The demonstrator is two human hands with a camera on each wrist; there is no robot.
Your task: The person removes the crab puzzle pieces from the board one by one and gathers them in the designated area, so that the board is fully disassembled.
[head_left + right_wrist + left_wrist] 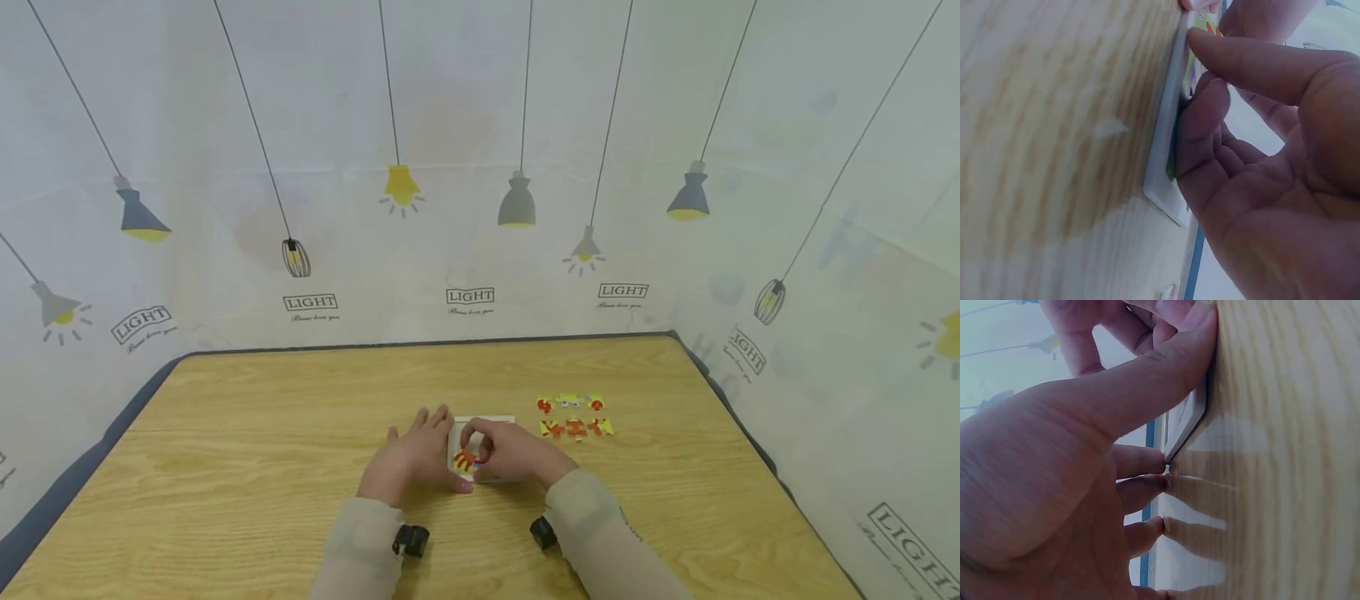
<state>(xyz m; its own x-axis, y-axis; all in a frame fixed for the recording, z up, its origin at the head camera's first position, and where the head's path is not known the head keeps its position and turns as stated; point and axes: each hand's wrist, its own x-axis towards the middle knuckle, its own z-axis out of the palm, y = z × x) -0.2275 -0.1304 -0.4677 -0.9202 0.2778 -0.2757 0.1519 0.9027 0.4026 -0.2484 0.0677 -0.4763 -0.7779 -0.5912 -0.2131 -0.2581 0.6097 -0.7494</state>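
A thin white puzzle board [487, 419] lies flat on the wooden table, largely covered by my hands. My left hand [417, 454] rests along its left side, fingers spread and straight, with the thumb at the near edge. Over the board, my right hand [516, 452] has its index finger and thumb bent together, pinching a red and yellow puzzle piece [464, 461] at the board's near left. In the right wrist view, the curled fingers of the right hand [1254, 144] rest on the board's edge [1163, 150]. Other pieces beneath this hand are mostly hidden.
Several loose red and yellow puzzle pieces [575, 427] lie in two rows to the right of the board. The wooden table [247, 442] extends around, with a wall sheet [450, 250] printed with lamps behind it.
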